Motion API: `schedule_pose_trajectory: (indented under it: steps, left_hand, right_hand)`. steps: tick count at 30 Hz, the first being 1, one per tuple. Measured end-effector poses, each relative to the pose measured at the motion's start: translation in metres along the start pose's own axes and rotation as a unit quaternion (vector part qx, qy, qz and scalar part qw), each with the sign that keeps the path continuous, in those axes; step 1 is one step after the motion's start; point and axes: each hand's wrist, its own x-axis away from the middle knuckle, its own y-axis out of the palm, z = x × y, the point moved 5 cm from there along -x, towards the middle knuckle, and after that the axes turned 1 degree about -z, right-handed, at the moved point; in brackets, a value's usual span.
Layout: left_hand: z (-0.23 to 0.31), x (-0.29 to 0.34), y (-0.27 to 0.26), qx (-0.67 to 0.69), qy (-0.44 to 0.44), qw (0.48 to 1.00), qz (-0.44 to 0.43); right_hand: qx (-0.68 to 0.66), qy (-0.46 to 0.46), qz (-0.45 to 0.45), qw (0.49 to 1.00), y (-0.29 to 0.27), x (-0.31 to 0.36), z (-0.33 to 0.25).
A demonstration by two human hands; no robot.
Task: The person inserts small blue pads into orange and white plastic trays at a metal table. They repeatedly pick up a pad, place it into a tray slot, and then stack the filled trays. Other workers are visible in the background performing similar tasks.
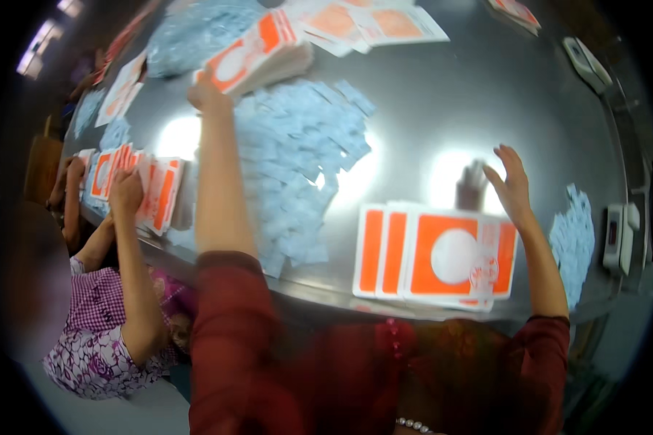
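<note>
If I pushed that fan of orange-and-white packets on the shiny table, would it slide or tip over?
The fanned packets would probably slide apart, since they merely overlap and no band shows. They likely wouldn't tip, because they lie flat on the shiny table. Each might bend easily, as its edges look thin.

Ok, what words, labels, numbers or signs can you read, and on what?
Nothing reads clearly enough to quote.
Fanned orange-and-white packets: print, too blurred.
Packet stack at the left hand: marks, too blurred.
Nearer white device: display, too small.
Co-worker's checked garment: dark lettering, too blurred.
</note>
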Motion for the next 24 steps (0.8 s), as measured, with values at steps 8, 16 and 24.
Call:
schedule_pose_trajectory:
  steps: [8,16,24]
  left_hand:
    - [-0.009,0.209,0.073,-0.256,-0.047,0.914,-0.311]
    - [-0.076,0.454,0.046,-0.579,0.211,0.446,-0.649]
    - [-0.088,0.464,0.046,-0.626,0.146,0.440,-0.627]
  right_hand:
    - [-0.200,0.121,-0.032,0.972,-0.017,0.087,0.010]
    - [-0.028,0.214,-0.104,0.971,-0.042,0.125,0.051]
    - [-0.199,0.156,-0.082,0.964,-0.042,0.132,0.061]
